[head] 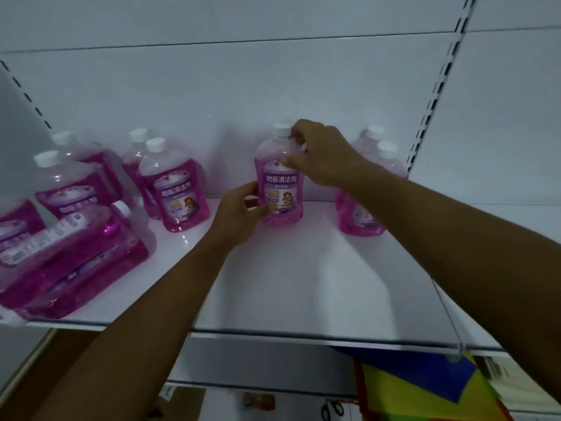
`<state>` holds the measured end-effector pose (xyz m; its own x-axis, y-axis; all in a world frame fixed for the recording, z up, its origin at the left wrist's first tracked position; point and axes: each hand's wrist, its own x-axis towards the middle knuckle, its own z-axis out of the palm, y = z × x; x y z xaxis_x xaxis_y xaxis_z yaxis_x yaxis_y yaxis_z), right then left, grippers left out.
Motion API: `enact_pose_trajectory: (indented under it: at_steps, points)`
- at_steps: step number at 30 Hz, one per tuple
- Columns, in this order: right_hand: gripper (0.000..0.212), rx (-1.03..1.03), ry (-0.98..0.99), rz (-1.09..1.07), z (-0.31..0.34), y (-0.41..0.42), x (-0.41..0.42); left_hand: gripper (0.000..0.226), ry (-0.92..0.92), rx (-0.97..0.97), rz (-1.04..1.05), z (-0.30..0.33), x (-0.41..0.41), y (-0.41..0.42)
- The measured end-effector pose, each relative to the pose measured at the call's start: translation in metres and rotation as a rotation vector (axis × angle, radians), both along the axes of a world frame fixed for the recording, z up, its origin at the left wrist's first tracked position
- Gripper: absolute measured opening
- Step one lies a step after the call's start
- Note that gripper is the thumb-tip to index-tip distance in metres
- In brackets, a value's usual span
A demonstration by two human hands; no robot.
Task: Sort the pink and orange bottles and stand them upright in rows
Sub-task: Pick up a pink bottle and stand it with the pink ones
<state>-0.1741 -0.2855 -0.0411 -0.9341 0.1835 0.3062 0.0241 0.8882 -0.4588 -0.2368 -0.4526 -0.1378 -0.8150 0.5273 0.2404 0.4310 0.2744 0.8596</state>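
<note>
Both hands (239,212) (318,153) grip upright pink bottle (280,189).

White shelf (273,284) with pink bottles

6 bottles stand upright toward the back: 4 at left (174,189), 2 at right (358,220); 2 lie flat front-left (76,253).

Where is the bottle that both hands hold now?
In the head view, the held bottle stands upright near the middle of the white shelf, at the back, between a pair of upright pink bottles on its left and another pair on its right.
</note>
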Motion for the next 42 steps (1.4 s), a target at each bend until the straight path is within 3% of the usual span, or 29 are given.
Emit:
enact_pose_trajectory:
  at_steps: [5,13,21,25,28,32,38,42]
  points:
    - [0.061,0.119,0.004,-0.017,0.005,0.022,0.001,0.045,-0.033,0.047,0.006,-0.004,-0.011,0.04]
    - [0.054,0.352,0.0,-0.027,0.0,0.05,0.003,0.049,-0.064,0.004,0.03,-0.029,-0.026,0.082]
    - [0.058,0.515,-0.062,-0.146,0.003,0.042,0.002,0.06,0.057,-0.121,0.008,-0.026,-0.021,0.081]
    - [0.055,0.638,0.087,-0.141,0.006,0.021,-0.001,0.057,0.066,-0.109,0.157,-0.023,-0.012,0.047]
    - [0.055,0.472,0.179,0.005,-0.001,-0.005,-0.012,0.037,0.086,-0.067,0.299,-0.019,-0.002,0.005]
    - [0.054,-0.049,0.107,0.219,-0.019,-0.052,-0.04,0.013,0.096,0.018,0.499,-0.02,0.011,-0.057]
    - [0.071,-0.203,0.056,0.393,-0.026,-0.101,-0.081,0.053,0.014,0.096,0.574,-0.037,0.005,-0.092]
    - [0.07,-0.256,0.046,0.433,-0.028,-0.115,-0.098,0.056,-0.018,0.144,0.522,-0.042,-0.023,-0.097]
